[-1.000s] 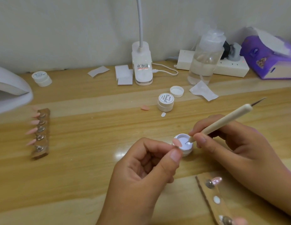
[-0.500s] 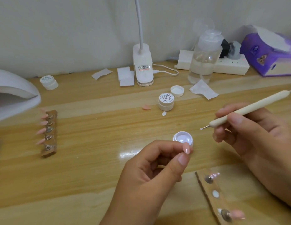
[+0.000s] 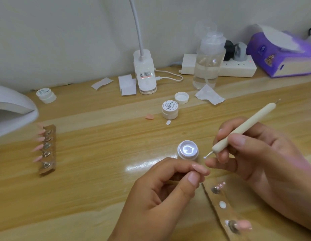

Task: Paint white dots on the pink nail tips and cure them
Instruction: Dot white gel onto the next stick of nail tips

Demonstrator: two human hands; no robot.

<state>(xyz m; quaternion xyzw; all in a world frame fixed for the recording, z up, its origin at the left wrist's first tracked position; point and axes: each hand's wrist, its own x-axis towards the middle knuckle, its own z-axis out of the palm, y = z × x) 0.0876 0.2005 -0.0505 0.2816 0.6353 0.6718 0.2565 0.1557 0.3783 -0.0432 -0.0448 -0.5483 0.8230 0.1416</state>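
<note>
Nearest, the left hand (image 3: pixel 161 193) pinches a pink nail tip (image 3: pixel 200 169) in its fingers (image 3: pixel 193 180); the right hand (image 3: pixel 259 159) grips the dotting tool (image 3: pixel 243 129), white-loaded point just beside the tip. Behind sits the open white gel pot (image 3: pixel 187 150) on the table (image 3: pixel 99 171)

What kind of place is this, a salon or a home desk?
Likely a home desk set up for nail art: a curing lamp, pink nail tips on a holder strip, and an open pot of white gel.

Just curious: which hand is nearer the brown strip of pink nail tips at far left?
Left. The left hand is to the right of the brown strip of pink nail tips; the right hand lies farther right, beyond it.
</note>
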